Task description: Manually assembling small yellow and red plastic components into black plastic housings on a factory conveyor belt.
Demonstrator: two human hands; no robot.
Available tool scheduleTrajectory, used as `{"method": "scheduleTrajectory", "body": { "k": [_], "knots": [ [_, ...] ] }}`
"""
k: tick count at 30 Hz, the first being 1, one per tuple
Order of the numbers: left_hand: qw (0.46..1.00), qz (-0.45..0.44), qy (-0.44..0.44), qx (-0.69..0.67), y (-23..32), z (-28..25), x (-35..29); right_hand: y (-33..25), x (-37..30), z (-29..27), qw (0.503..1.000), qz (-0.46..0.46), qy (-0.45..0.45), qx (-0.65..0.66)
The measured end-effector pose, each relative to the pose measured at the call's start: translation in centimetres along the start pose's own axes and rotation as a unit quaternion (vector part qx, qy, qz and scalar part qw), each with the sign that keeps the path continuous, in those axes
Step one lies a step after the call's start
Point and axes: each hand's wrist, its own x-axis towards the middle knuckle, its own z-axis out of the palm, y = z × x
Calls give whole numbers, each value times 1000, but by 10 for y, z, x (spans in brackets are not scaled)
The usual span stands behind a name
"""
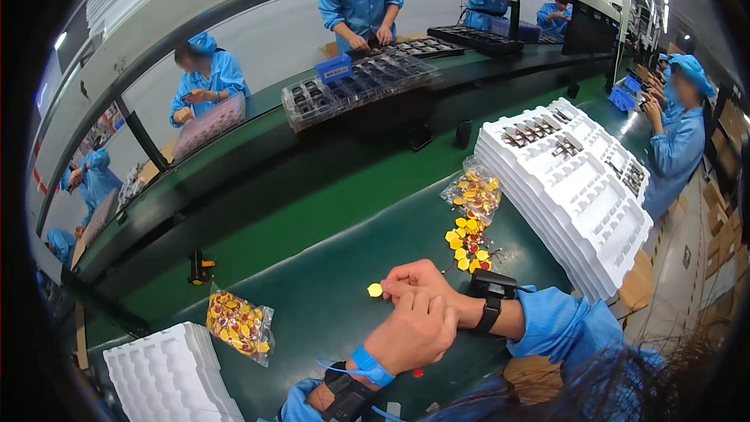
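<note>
My right hand (422, 281) pinches a small yellow hexagonal piece (375, 290) between thumb and fingertips, above the green work surface. My left hand (412, 332), with a blue wrist strap, is closed and overlaps the right one; its fingertips are bent inward and whatever they hold is hidden. Just beyond my right wrist lies a loose pile of yellow hexagonal pieces and red discs (467, 244). An open clear bag (473, 190) of the same parts sits behind that pile. A small red piece (418, 373) rests on the surface beside my left hand.
White stacked trays (562, 187) holding small parts stand at the right, more white trays (168, 371) at the lower left. A second clear bag (241, 324) of parts lies near them. Across a green conveyor belt (336, 227), co-workers in blue handle clear trays (359, 90).
</note>
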Motion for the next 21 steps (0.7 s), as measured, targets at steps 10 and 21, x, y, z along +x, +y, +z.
{"method": "scheduleTrajectory", "body": {
  "k": [10,21],
  "knots": [
    [999,27,34,-31,-6,-1,-5,17,10,-5,998,-61,-1,-31],
    [948,-240,191,-89,-104,-15,53,-20,22,-37,928,-229,295,-11]
  ]
}}
